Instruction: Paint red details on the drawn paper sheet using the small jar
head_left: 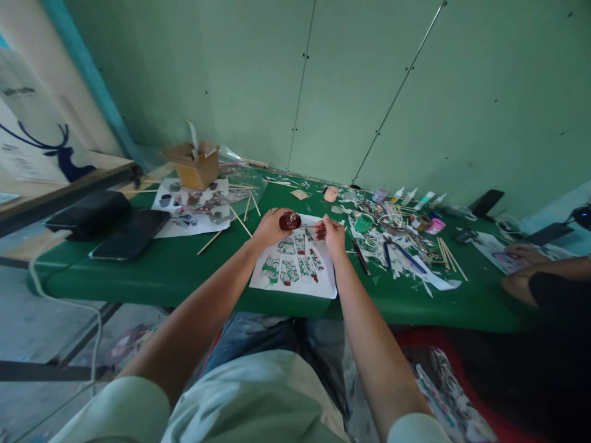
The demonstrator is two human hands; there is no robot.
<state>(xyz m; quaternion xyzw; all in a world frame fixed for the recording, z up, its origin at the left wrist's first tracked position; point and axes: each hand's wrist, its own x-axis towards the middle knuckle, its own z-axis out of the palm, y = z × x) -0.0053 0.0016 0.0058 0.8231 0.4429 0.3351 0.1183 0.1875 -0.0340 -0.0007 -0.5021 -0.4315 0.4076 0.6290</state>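
A small dark red jar (290,221) is held in my left hand (271,226), tilted with its mouth toward the right, above the top of a white sheet (318,287). My right hand (331,234) pinches a thin brush (314,225), whose tip points left toward the jar's mouth. Below both hands the sheet shows several printed shapes, partly coloured green and dark red. Just right of the sheet, a dark pen-like tool (361,256) lies on the green table covering (184,284).
An open cardboard box (196,169), another printed sheet (191,223) and a phone (130,234) are on the left. Pliers (406,257), a green jar (364,222), scraps, bottles (425,200) and sticks (452,258) crowd the right. A person's arm (530,267) rests at the far right.
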